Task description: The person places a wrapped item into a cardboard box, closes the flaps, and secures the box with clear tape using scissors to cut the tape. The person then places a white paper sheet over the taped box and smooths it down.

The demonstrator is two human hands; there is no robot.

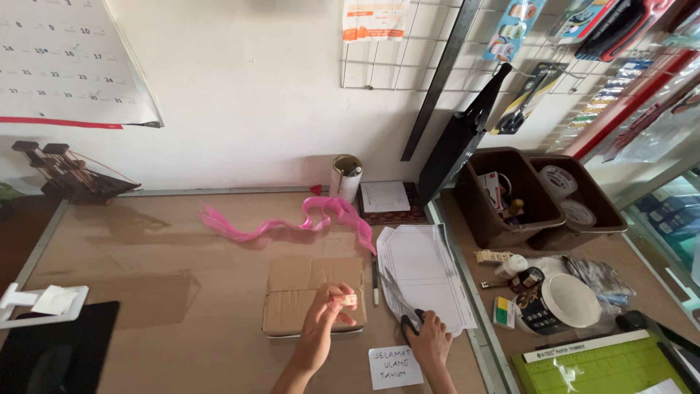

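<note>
My left hand (321, 328) hovers over a flat brown cardboard box (312, 295) and pinches a small pale roll of tape (345, 300) between the fingertips. My right hand (430, 341) grips the black handles of a pair of scissors (399, 299), whose blades point up and left across a stack of white paper sheets (426, 270). A black pen (375, 281) lies between the box and the sheets. A long pink ribbon (306, 219) curls on the wooden desk behind the box. A small white card with handwriting (394, 367) lies just in front of my hands.
Two brown bins (510, 201) with supplies stand at the back right, next to a black bag (456, 149). A large tape roll (558, 303), a green paper trimmer (605, 365), a cup of pens (346, 177), a model ship (69, 171) and a dark tablet (55, 350) surround the work area.
</note>
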